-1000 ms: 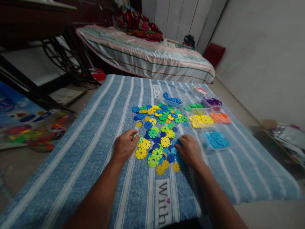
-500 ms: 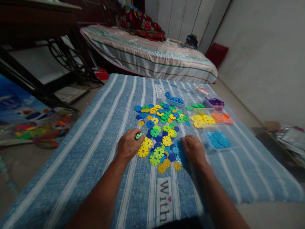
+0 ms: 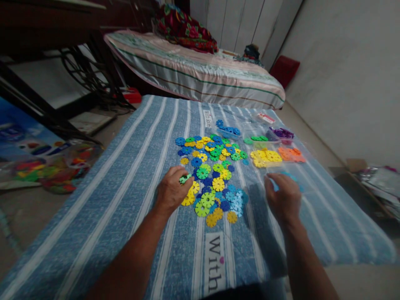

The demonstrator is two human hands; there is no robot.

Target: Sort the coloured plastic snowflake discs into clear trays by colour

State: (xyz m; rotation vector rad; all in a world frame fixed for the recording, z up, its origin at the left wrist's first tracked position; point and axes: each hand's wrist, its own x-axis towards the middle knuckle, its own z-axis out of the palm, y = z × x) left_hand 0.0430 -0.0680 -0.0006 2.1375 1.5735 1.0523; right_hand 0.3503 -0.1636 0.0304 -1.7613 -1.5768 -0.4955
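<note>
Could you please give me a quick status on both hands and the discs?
Left hand pinches a green disc at the mixed pile. Right hand hovers over the light-blue discs, grip hidden. Nothing between hands and discs.

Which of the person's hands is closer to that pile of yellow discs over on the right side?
The right hand: it hovers just below the yellow discs. The left hand sits across the mixed pile, pinching a green disc.
</note>
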